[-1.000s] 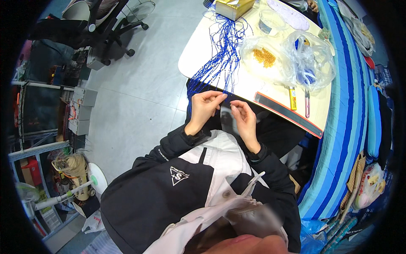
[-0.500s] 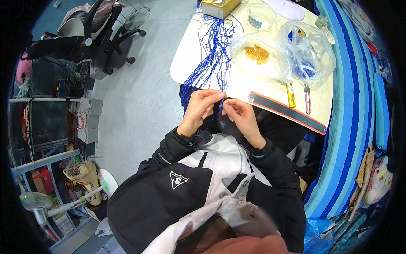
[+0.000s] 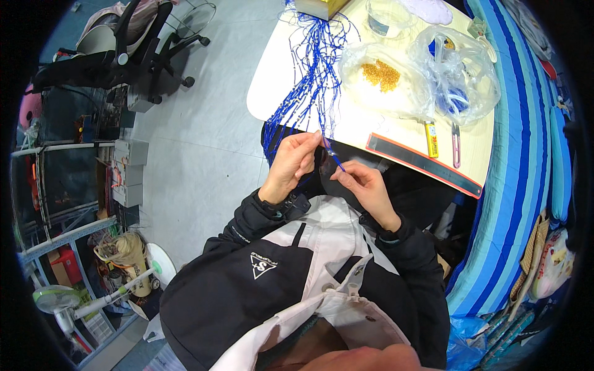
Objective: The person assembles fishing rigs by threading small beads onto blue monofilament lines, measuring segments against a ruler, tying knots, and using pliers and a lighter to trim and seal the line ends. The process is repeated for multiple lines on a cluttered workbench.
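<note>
A bundle of blue beaded strands spreads over the white table and hangs past its near edge. My left hand is closed in a pinch on a blue strand just in front of that edge. A short blue length runs slanting from it to my right hand, whose thumb and finger pinch its lower end. Something small and pale shows on this length; it is too small to name. The upper ends of the bundle lie under a gold box.
Gold beads lie on a clear plastic bag. Beside it another clear bag holds blue material. A dark ruler with a red edge, a yellow tube and a pink cutter lie at the near right. A clear tub stands behind.
My right hand has moved right and down, away from my left hand, drawing the blue strand out between them. My left hand stays nearly in place.
</note>
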Tool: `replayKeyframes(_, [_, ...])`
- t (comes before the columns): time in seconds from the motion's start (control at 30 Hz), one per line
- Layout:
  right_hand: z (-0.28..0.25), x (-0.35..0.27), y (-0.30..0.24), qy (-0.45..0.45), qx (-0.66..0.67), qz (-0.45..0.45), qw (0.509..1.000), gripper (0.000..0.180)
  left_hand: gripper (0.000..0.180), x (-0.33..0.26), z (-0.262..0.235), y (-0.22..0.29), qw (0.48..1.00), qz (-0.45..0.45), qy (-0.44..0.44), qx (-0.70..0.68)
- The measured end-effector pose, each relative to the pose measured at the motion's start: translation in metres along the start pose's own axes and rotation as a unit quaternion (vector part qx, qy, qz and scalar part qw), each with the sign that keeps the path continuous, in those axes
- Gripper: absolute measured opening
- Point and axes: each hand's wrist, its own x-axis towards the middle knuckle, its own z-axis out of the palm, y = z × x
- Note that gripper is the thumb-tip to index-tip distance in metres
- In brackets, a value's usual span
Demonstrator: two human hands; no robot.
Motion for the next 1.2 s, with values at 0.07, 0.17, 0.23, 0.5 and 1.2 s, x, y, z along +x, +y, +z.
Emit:
replayKeyframes(0.07, [-0.002,-0.005,-0.002,0.004,-0.009,0.036,0.999,0.015,0.016,0.0,0.004,-0.005,0.999,-0.006,0.015,0.047])
replayKeyframes(0.17, [-0.005,-0.011,-0.006,0.026,0.003,0.05,0.998,0.016,0.016,0.0,0.01,-0.01,0.984,0.018,0.059,0.165])
replayKeyframes(0.23, [-0.008,-0.015,-0.005,0.044,0.049,0.046,0.997,0.018,0.015,0.001,0.013,-0.012,0.98,0.022,0.063,0.185])
replayKeyframes(0.5, [-0.03,-0.023,0.011,0.215,0.067,-0.034,0.974,0.02,0.011,0.0,0.009,-0.013,0.988,0.038,0.055,0.138])
replayKeyframes(1.2, [-0.03,-0.017,-0.029,-0.098,0.292,0.225,0.924,0.052,0.013,-0.005,0.018,0.012,0.998,0.048,0.01,0.026])
